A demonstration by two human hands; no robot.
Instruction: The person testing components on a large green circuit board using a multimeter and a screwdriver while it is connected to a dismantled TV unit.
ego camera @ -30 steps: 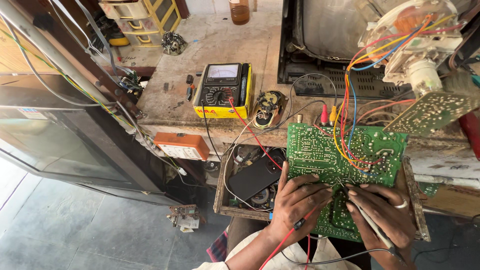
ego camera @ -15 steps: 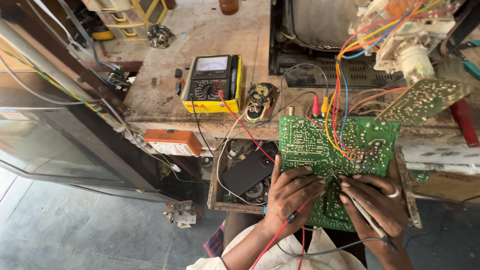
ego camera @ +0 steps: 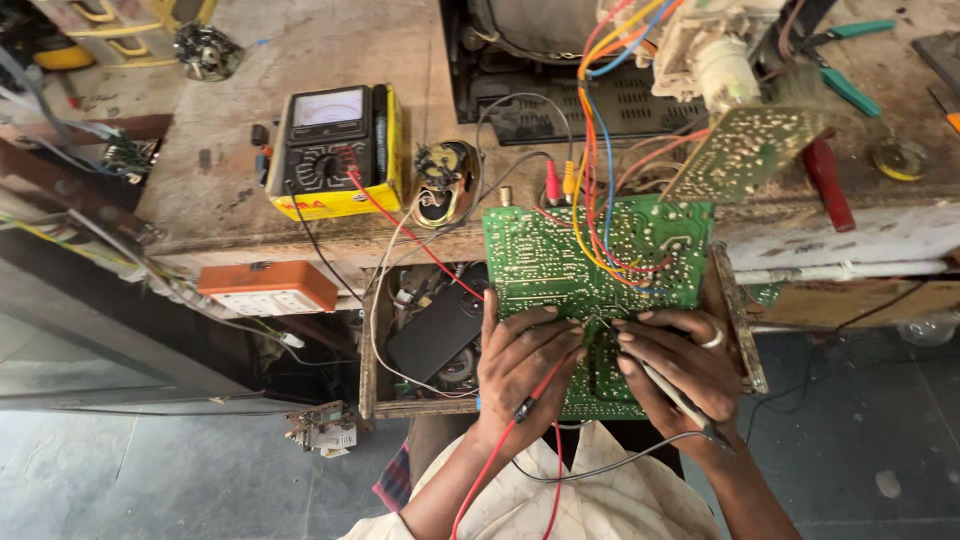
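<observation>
Over the open drawer point(ego camera: 375, 340) at the table point(ego camera: 330, 45) edge, your green circuit board point(ego camera: 590, 265) lies solder side up, its near half under both hands. Left hand point(ego camera: 525, 365) fingers pinch the red probe point(ego camera: 530, 400), tip on the board. Right hand point(ego camera: 680, 365) fingers pinch the black probe point(ego camera: 675, 395), tip just beside the red one. Yellow multimeter point(ego camera: 335, 150) sits well apart, up left.

Both hands rest on the green circuit board point(ego camera: 590, 270) — the left hand point(ego camera: 522, 365) pinching a red probe point(ego camera: 535, 392), the right hand point(ego camera: 675, 370) a black probe point(ego camera: 672, 390). Beyond the board sits a yellow multimeter point(ego camera: 335, 150) — up-left.
</observation>
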